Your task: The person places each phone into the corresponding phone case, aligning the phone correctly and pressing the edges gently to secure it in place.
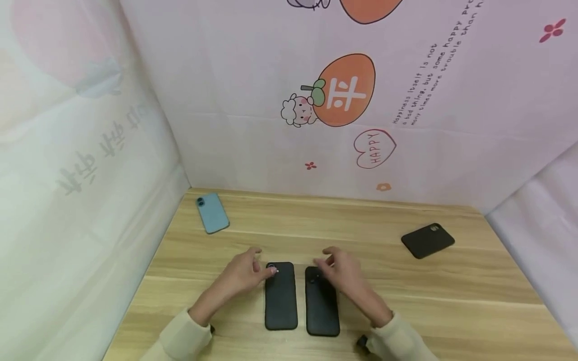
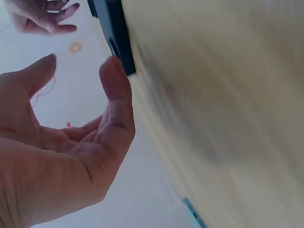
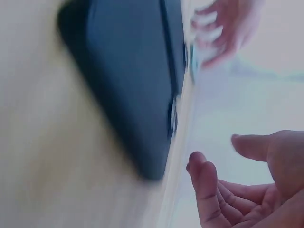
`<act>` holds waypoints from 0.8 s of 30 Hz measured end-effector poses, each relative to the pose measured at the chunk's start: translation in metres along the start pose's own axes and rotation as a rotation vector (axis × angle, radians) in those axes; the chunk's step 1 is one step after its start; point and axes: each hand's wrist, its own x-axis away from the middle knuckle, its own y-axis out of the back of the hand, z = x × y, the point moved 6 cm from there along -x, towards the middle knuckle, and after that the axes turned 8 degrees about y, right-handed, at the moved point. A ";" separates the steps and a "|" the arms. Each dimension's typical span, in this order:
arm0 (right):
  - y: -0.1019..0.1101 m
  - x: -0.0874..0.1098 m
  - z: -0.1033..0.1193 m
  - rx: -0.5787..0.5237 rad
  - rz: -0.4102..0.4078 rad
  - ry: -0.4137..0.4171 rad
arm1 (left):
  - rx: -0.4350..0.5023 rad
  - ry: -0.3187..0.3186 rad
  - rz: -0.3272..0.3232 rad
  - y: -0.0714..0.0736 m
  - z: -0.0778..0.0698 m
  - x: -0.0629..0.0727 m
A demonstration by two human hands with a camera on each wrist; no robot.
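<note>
Two black phones, or phones in black cases, lie side by side: the left black phone (image 1: pixel 281 298) and the right black phone (image 1: pixel 322 306). My left hand (image 1: pixel 242 271) is at the upper left corner of the left one, its thumb over the camera corner. Over the top of the right phone is my right hand (image 1: pixel 345 271), fingers loosely bent. In the left wrist view the left hand (image 2: pixel 80 137) has a gap between thumb and fingers and holds nothing. The right wrist view shows the right hand (image 3: pixel 247 199) likewise holding nothing, beside a blurred black phone (image 3: pixel 133 71).
A light blue phone (image 1: pixel 213 213) lies at the back left of the wooden table (image 1: pixel 311 220). Another black phone or case (image 1: pixel 428 240) lies at an angle on the right. Printed white cloth (image 1: pixel 253 150) hangs behind and at both sides.
</note>
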 end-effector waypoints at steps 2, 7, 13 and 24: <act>0.018 -0.004 -0.020 0.031 -0.032 -0.033 | -0.011 0.020 -0.037 0.009 0.003 -0.006; 0.067 -0.001 -0.080 0.139 -0.056 -0.138 | -0.027 0.067 -0.136 0.043 0.019 -0.018; 0.126 0.011 -0.151 0.288 0.010 -0.286 | -0.035 0.142 -0.192 0.084 0.049 -0.032; 0.173 0.021 -0.220 0.362 0.125 -0.480 | -0.197 0.306 -0.181 0.128 0.100 -0.061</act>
